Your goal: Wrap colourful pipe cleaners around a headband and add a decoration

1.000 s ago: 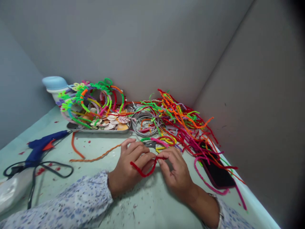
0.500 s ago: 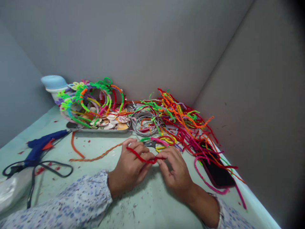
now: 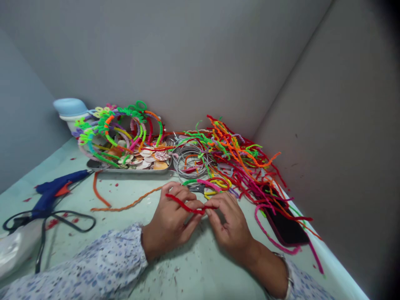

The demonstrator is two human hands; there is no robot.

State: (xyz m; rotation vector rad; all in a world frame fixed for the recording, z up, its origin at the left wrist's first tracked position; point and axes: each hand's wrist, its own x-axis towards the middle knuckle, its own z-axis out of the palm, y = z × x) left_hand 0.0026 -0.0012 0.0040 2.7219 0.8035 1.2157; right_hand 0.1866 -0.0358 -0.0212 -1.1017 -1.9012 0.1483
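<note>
Red fuzzy stem (image 3: 183,205) pinched by fingers of left hand (image 3: 171,218) and right hand (image 3: 231,225), tips near each other, one end slanting across the left fingers.

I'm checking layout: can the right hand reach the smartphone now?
Probably yes: the smartphone lies right of the right hand, near end uncovered, though pipe cleaners cross its far end and that hand holds a red pipe cleaner.

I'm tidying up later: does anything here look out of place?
The phone lies partly beneath loose pipe cleaners, odd among craft supplies. Red bits near the glue gun look like spilled scraps.
</note>
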